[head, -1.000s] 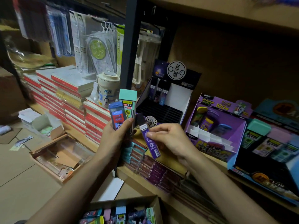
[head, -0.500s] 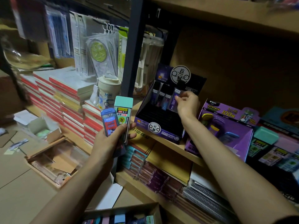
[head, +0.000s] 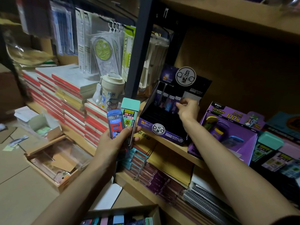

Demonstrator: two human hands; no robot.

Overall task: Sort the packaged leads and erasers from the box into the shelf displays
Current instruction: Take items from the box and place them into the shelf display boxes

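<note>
My left hand (head: pixel 113 143) grips two lead packs upright in front of the shelf: a blue one (head: pixel 114 124) and a taller teal-capped one (head: pixel 129 116). My right hand (head: pixel 188 109) reaches into the black display box (head: pixel 162 133) on the shelf. Its fingertips pinch the rightmost purple lead pack (head: pixel 176 105), which stands in the back row beside three similar packs. Below me, the cardboard source box (head: pixel 123 208) holds several mixed packs. A purple display (head: pixel 235 135) with lead cases stands to the right of the black one.
Stacked red-edged notebooks (head: pixel 65 98) and a cream cup (head: pixel 112 91) fill the shelf to the left, behind a black upright post (head: pixel 139 54). An open wooden-coloured tray (head: pixel 53 158) lies on the floor. A dark display with teal and pink packs (head: pixel 272 143) sits far right.
My right hand carried the purple lead pack from in front of me up into the black display box and has stood it in the back row. My left hand has barely moved.
</note>
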